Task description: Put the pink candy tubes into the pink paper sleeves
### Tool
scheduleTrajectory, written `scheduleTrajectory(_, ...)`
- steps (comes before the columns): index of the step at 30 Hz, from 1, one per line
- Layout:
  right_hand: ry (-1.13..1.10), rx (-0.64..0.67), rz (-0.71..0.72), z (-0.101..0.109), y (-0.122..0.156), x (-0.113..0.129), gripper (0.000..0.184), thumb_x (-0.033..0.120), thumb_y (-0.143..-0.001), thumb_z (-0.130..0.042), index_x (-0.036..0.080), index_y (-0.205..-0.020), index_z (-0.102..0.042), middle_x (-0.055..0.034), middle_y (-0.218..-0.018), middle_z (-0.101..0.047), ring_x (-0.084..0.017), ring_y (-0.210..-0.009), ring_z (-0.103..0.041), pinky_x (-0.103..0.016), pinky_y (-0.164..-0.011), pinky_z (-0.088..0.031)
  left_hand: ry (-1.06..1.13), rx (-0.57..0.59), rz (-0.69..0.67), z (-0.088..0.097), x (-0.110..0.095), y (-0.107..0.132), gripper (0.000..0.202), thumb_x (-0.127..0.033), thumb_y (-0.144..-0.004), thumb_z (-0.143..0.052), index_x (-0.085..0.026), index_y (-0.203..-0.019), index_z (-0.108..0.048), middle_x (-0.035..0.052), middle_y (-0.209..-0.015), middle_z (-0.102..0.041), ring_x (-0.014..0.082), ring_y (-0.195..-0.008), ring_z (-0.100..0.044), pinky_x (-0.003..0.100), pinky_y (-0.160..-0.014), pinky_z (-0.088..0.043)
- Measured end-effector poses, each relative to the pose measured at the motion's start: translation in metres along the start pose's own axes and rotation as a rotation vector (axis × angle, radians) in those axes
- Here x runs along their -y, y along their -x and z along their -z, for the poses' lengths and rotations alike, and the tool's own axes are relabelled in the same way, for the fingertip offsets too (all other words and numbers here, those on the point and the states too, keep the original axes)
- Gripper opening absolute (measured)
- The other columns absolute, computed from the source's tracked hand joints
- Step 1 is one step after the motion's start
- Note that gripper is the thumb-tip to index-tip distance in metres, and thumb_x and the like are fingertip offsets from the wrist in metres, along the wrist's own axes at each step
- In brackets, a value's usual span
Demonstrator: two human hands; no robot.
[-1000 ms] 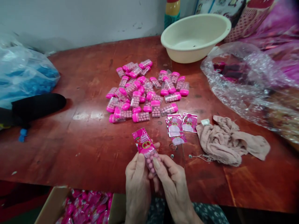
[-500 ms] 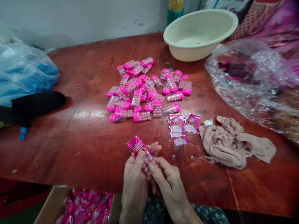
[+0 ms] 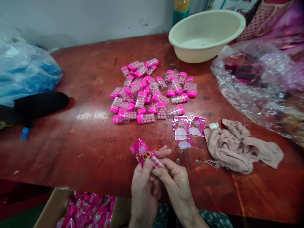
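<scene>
You are looking down at a red-brown table. At its far left a blue plastic bag is lying, with a dark sleeve resting in front of it. Below the table's near edge a cardboard box is sitting, filled with pink packets.

At the near edge, in the middle, your left hand is closing its thumb and fingers around the lower end of a pink sachet, which is holding a clear capsule of pink candy balls. The sachet is sticking up and to the left out of your grip, tilted, its printed top free above your thumb. Your right hand is pressing against the left one, its thumb and forefinger pinching the same sachet at its lower right edge. Both hands are gripping it just above the table.

Beyond your hands a heap of pink-capped capsules is lying, well apart from them. To its right, a few flat sachets are lying beside a crumpled pink cloth. Further back a cream basin is standing, and a clear plastic bag is spreading along the right edge.
</scene>
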State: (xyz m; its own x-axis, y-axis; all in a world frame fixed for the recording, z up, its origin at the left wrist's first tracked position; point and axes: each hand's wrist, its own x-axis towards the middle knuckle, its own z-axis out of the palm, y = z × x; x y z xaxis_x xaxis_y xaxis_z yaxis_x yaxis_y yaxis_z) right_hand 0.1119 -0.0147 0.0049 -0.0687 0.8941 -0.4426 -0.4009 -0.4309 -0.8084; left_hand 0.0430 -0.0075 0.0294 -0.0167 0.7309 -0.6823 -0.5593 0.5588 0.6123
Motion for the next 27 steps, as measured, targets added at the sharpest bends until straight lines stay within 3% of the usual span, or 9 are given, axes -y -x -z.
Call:
scheduleTrajectory(3, -0.059, -0.019, -0.038, -0.002, -0.003, 0.003, 0.027, 0.042, -0.072, -0.067, 0.016, -0.07, -0.061, 0.0047, -0.045, -0.056, -0.009, -0.033, -0.05, -0.017, -0.031, -0.039, 0.03, -0.011, -0.046, -0.001, 0.007, 0.003, 0.029, -0.034, -0.077, -0.064, -0.013, -0.095, -0.07, -0.002, -0.052, -0.054, 0.0004, -0.035, -0.023, 0.011, -0.033, -0.021)
scheduleTrajectory(7, -0.147, 0.028, -0.094, -0.001, -0.007, 0.008, 0.034, 0.048, -0.069, -0.069, 0.016, -0.066, -0.057, 0.0041, -0.043, -0.057, -0.009, -0.031, -0.051, -0.018, -0.033, -0.043, 0.065, 0.059, -0.012, 0.003, 0.006, 0.0, 0.031, -0.036, -0.081, -0.061, -0.013, -0.099, -0.069, -0.006, -0.044, -0.041, 0.0004, -0.037, -0.021, 0.008, -0.036, -0.024)
scheduleTrajectory(10, -0.196, 0.095, -0.123, -0.001, -0.009, 0.007, 0.037, 0.05, -0.069, -0.067, 0.016, -0.065, -0.055, 0.0042, -0.041, -0.056, -0.009, -0.028, -0.05, -0.018, -0.031, -0.042, 0.052, 0.108, -0.008, 0.007, -0.001, -0.006, 0.041, -0.049, -0.079, -0.058, -0.016, -0.1, -0.068, -0.0012, -0.053, -0.055, 0.0009, -0.034, -0.025, 0.011, -0.031, -0.025)
scheduleTrajectory(13, -0.203, 0.105, -0.129, -0.001, -0.009, 0.003, 0.038, 0.051, -0.069, -0.068, 0.016, -0.064, -0.054, 0.0047, -0.04, -0.055, -0.009, -0.027, -0.049, -0.017, -0.029, -0.04, 0.022, 0.056, -0.056, 0.008, -0.005, -0.01, 0.036, -0.048, -0.079, -0.057, -0.017, -0.094, -0.068, 0.0057, -0.074, -0.069, 0.001, -0.03, -0.029, 0.014, -0.027, -0.026)
scheduleTrajectory(22, -0.181, 0.084, -0.11, -0.004, -0.009, -0.001, 0.038, 0.05, -0.069, -0.068, 0.016, -0.062, -0.053, 0.0054, -0.039, -0.054, -0.008, -0.029, -0.049, -0.016, -0.03, -0.04, -0.022, 0.023, -0.061, 0.012, 0.004, -0.007, 0.037, -0.044, -0.081, -0.056, -0.011, -0.095, -0.067, 0.0121, -0.081, -0.072, -0.0019, -0.027, -0.024, 0.013, -0.025, -0.019)
scheduleTrajectory(24, -0.158, 0.08, -0.102, -0.005, -0.009, -0.005, 0.038, 0.05, -0.07, -0.067, 0.016, -0.062, -0.053, 0.0047, -0.042, -0.055, -0.008, -0.029, -0.049, -0.016, -0.03, -0.039, -0.03, 0.03, -0.085, 0.012, -0.001, -0.008, 0.034, -0.041, -0.079, -0.059, -0.013, -0.095, -0.067, 0.0111, -0.085, -0.071, -0.0007, -0.028, -0.031, 0.014, -0.026, -0.025)
scheduleTrajectory(27, -0.06, 0.067, -0.078, -0.008, -0.007, -0.01, 0.035, 0.047, -0.075, -0.065, 0.015, -0.065, -0.054, 0.0042, -0.046, -0.056, -0.006, -0.031, -0.047, -0.015, -0.031, -0.036, -0.063, -0.045, -0.238, 0.013, -0.011, -0.012, 0.031, -0.025, -0.072, -0.068, -0.019, -0.102, -0.064, 0.0058, -0.093, -0.069, 0.0043, -0.043, -0.051, 0.015, -0.037, -0.04)
